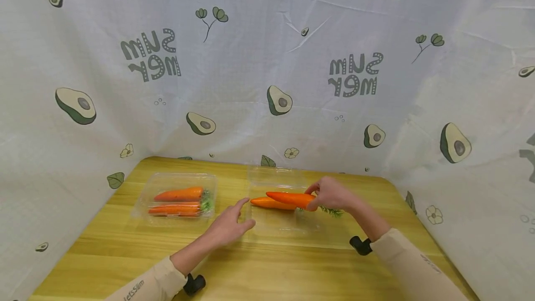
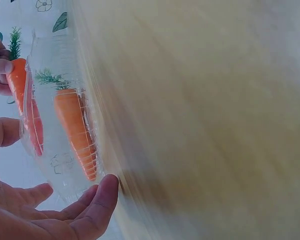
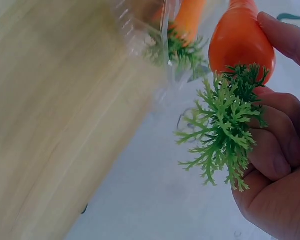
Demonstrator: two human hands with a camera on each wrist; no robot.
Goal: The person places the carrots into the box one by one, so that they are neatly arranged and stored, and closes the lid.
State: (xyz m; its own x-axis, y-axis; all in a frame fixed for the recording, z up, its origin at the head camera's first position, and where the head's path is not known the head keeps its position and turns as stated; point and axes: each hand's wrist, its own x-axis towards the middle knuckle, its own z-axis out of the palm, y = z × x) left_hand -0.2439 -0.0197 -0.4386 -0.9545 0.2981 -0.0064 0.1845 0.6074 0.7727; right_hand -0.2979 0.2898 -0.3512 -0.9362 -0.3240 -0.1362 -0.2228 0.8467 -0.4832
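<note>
My right hand [image 1: 334,194] pinches a carrot [image 1: 288,198] near its thick leafy end, its tip pointing left. In the right wrist view, thumb and fingers hold the carrot [image 3: 240,42] just above its green leaves [image 3: 222,125]. Below the held carrot, a second, lighter orange carrot [image 1: 267,203] lies in a clear plastic box [image 1: 271,226] with its lid raised at the back. My left hand [image 1: 230,224] is at the box's left side, thumb and fingers spread. In the left wrist view, the left hand's fingertips [image 2: 107,190] come right at the box's edge, below the lighter carrot [image 2: 72,120].
Another clear plastic box [image 1: 154,180] stands to the left, with two carrots [image 1: 177,209] and green leaves in it. Both boxes stand on a wooden table [image 1: 267,264]. A white printed curtain [image 1: 251,59] hangs behind the table and along its sides.
</note>
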